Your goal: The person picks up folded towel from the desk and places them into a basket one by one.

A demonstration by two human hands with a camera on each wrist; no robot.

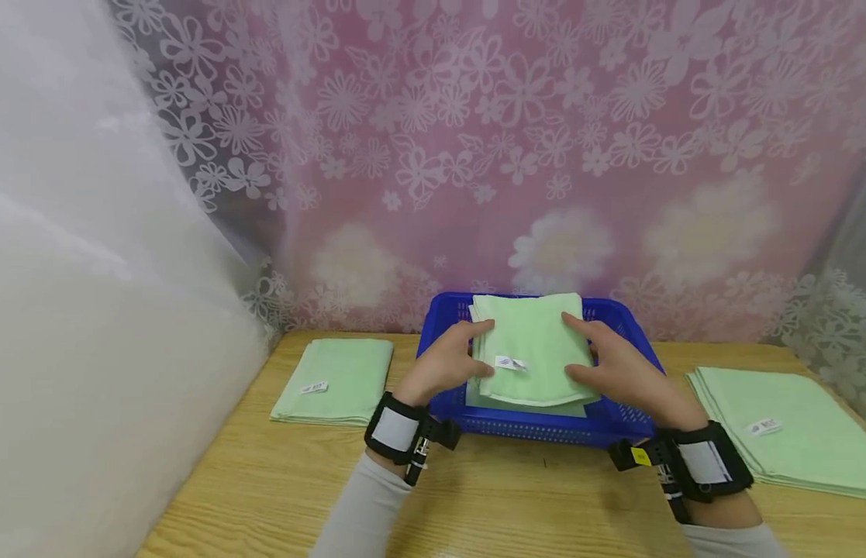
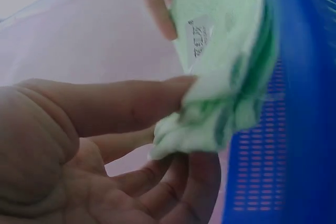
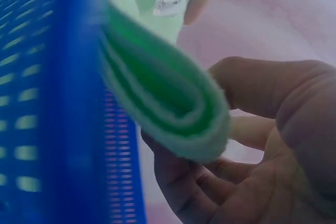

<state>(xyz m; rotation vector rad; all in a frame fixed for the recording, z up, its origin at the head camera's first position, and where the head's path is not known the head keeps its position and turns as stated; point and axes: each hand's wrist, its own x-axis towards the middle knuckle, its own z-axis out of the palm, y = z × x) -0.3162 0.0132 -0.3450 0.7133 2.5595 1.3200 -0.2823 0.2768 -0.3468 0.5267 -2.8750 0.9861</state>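
Observation:
Both hands hold a folded pale green towel [image 1: 533, 333] over the blue plastic basket [image 1: 544, 430]. My left hand [image 1: 450, 360] pinches its left edge, thumb on top and fingers beneath, as the left wrist view shows on the towel [image 2: 220, 40]. At the opposite edge my right hand [image 1: 617, 368] grips the rounded fold of the towel [image 3: 173, 98], thumb above and fingers below. A white printed tag [image 1: 511, 363] lies on the towel's upper face. Under it, more light green cloth [image 1: 488, 399] shows inside the basket.
Another folded green towel [image 1: 342, 380] lies on the wooden table [image 1: 502, 496] left of the basket. A larger folded green towel [image 1: 788, 426] lies to the right. Behind the table hangs a pink floral curtain [image 1: 474, 155]; white sheeting [image 1: 112, 271] hangs at the left.

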